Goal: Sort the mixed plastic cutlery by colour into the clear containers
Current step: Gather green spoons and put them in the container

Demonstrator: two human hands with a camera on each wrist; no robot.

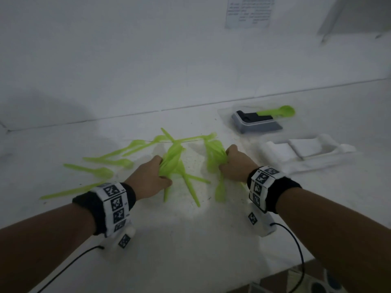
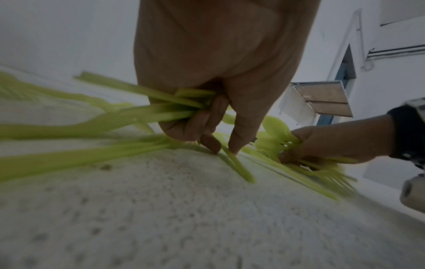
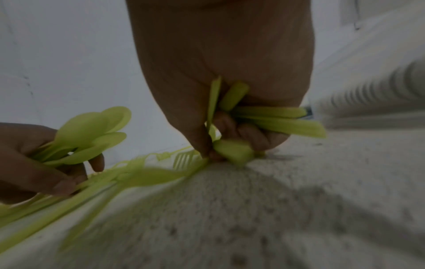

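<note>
Left hand [image 1: 148,181] clenched round a bundle of green spoons [image 1: 172,159], bowls fanned out at far end, handles sticking out toward near side; index fingertip [image 2: 239,140] touching the speckled white tabletop [image 1: 190,240]. Right hand [image 1: 237,166] grasping a second green bundle [image 1: 212,156], fingers curled tight round the handles; type of pieces in it blurred, cannot tell. Both hands low over table centre, near each other but apart.

Loose green cutlery [image 1: 99,171] spread on table to the left and far side of left hand: several spoons, plus long handles crossing between the hands. One green fork [image 3: 181,161] lying flat just beside right hand's fingertips.

Far right: clear container [image 1: 227,115], hard to make out, holding a dark grey tray-like object [image 1: 256,123] with one green spoon [image 1: 281,112] lying partly on it. Near that, to the right, white moulded plastic piece [image 1: 306,153] lying on table. Paper sheet [image 1: 249,11] stuck on white wall, text unreadable. Marker-patterned wristbands [image 1: 114,208] on both wrists, black cables trailing off near edge.
</note>
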